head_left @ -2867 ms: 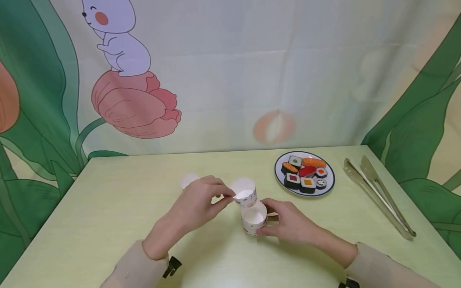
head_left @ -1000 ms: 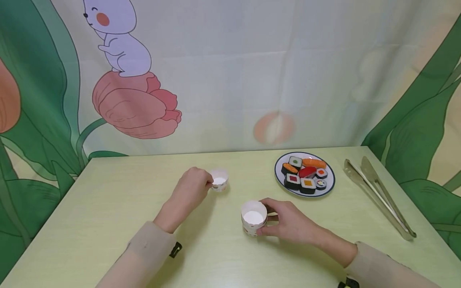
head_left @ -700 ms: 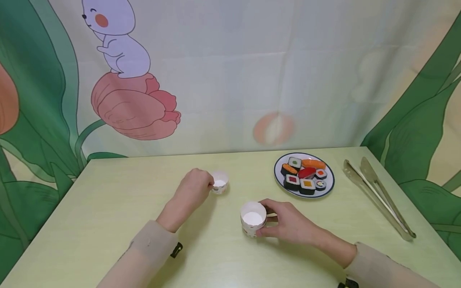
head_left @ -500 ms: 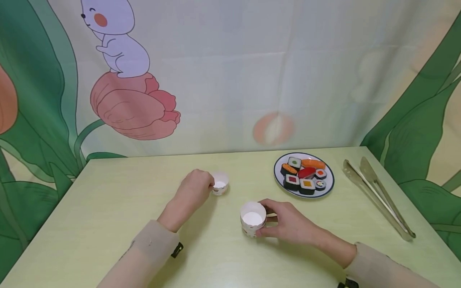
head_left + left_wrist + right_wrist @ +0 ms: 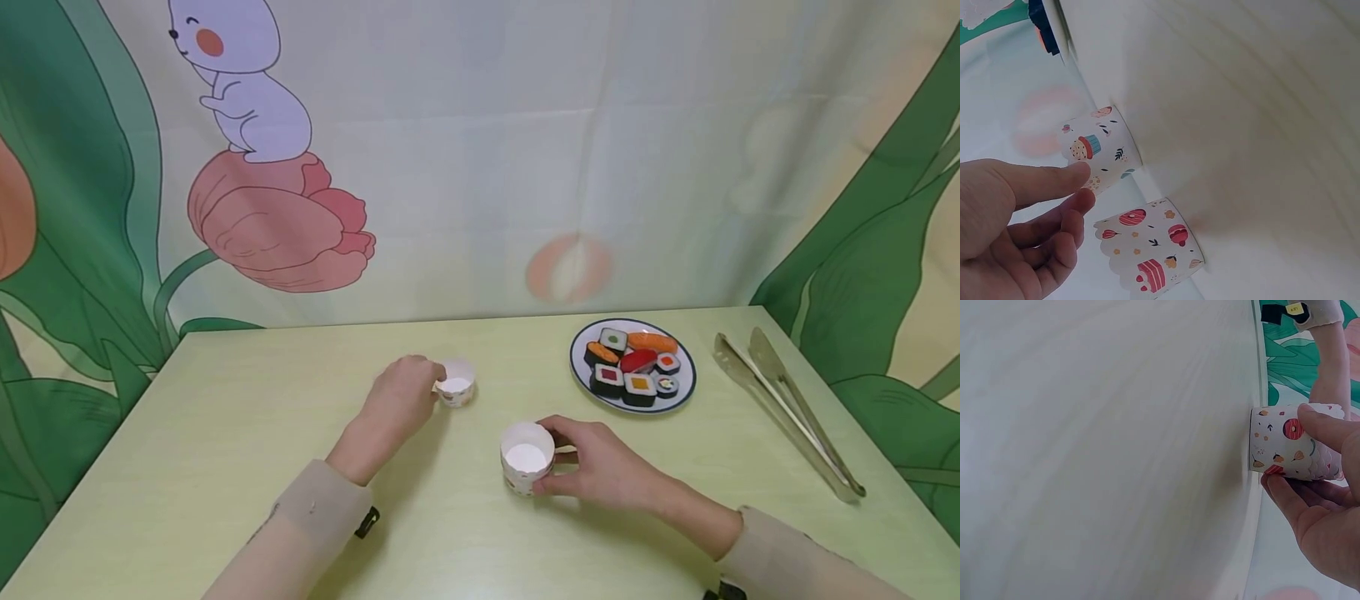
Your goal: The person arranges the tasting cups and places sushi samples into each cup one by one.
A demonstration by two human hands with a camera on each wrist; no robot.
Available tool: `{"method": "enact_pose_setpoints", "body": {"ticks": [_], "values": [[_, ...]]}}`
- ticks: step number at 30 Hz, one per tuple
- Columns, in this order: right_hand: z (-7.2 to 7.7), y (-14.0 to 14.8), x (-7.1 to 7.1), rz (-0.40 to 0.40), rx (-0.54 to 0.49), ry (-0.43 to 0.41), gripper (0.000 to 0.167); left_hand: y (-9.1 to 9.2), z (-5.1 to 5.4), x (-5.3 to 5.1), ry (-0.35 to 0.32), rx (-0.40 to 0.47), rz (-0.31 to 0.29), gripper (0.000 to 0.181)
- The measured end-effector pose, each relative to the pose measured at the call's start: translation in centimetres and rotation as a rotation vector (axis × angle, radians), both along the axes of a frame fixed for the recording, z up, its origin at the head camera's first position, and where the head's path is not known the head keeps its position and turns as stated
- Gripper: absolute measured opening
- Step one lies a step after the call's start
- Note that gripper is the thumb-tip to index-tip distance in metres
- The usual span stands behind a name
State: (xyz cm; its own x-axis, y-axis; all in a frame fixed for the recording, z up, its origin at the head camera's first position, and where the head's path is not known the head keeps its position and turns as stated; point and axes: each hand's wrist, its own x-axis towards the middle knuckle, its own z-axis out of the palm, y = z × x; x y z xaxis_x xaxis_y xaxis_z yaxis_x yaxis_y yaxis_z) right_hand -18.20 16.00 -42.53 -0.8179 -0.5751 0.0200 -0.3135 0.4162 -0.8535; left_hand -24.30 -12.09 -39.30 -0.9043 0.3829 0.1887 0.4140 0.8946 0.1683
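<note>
My left hand (image 5: 401,398) is beside a small white paper cupcake cup (image 5: 458,397) with printed sweets, upright on the table. In the left wrist view its thumb lies over the cup's wall, while a small gap parts the thumb from the index fingertip. A second cupcake cup (image 5: 1154,250) stands close by in that view; in the head view my left hand mostly hides it. Nearer the front, my right hand (image 5: 600,462) grips a stack of cupcake cups (image 5: 519,478) from the right, thumb on one side and fingers on the other. The stack stands upright on the table.
A blue-rimmed plate (image 5: 579,377) of toy-like sushi pieces (image 5: 639,361) sits at the back right. Metal tongs (image 5: 791,408) lie along the right side of the table (image 5: 247,433). A printed curtain (image 5: 465,167) hangs behind the table's far edge.
The left hand has carried a cup from above the stack to the table at the back left and loosened its fingers from it. The right hand keeps its grip on the stack.
</note>
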Motion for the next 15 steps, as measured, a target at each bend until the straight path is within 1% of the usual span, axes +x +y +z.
{"method": "enact_pose_setpoints", "body": {"ticks": [5,9,12,15], "values": [[-0.1,0.0,0.1,-0.008,0.002,0.0,0.061,0.0,0.1,0.3,0.041,0.002,-0.012,0.021],[-0.1,-0.1,0.1,-0.014,0.011,-0.007,0.063,0.1,0.4,0.7,0.079,0.035,-0.043,0.023],[-0.1,-0.1,0.2,-0.017,0.014,-0.01,0.065,0.4,0.6,1.2,0.089,0.061,-0.074,0.023],[-0.2,-0.1,0.2,-0.015,0.003,-0.009,0.066,0.7,0.8,1.7,0.082,0.081,-0.1,0.022]]}}
